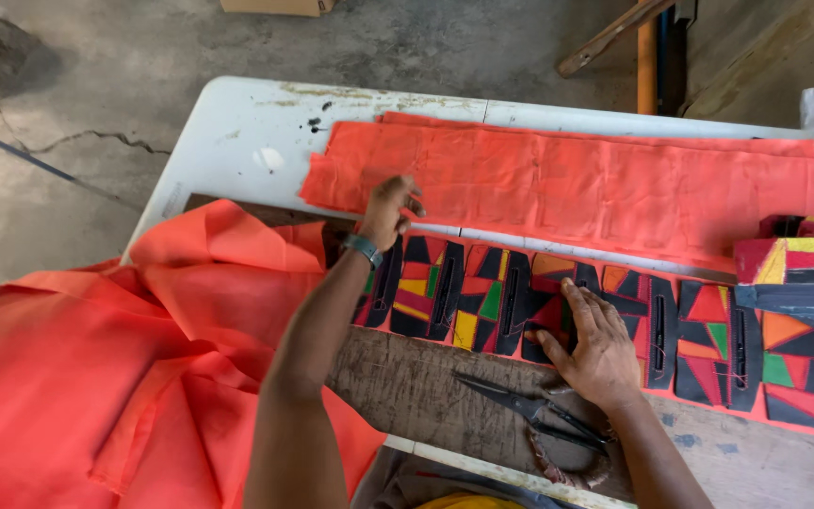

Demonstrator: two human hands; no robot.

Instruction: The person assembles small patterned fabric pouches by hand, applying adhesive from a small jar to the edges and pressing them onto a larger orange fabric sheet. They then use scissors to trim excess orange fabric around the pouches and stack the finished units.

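A person bends over a white folding table [237,123], seen from above, with both bare hands down on cloth. The left hand [388,209], a teal band at its wrist, rests with fingers curled on the near edge of a long strip of orange fabric [595,184] lying across the tabletop; whether it pinches the cloth or only presses it cannot be told, since the fingertips are tucked under. At about four o'clock from it, the right hand [595,344] lies flat with fingers spread on a patchwork strip [482,297] of black, red, yellow and green shapes, mounted on orange backing and running off toward three o'clock. That strip's far end is cut off by the frame's edge and partly covered by a folded stack of similar patchwork [798,259].

Black scissors [529,415] lie just at six o'clock from the right hand, the handles wrapped in cord and partly hidden by the wrist. A big heap of loose orange cloth [134,368] fills the eight o'clock corner, covering the table's left end. At the frame's bottom, something yellow is too clipped to identify.
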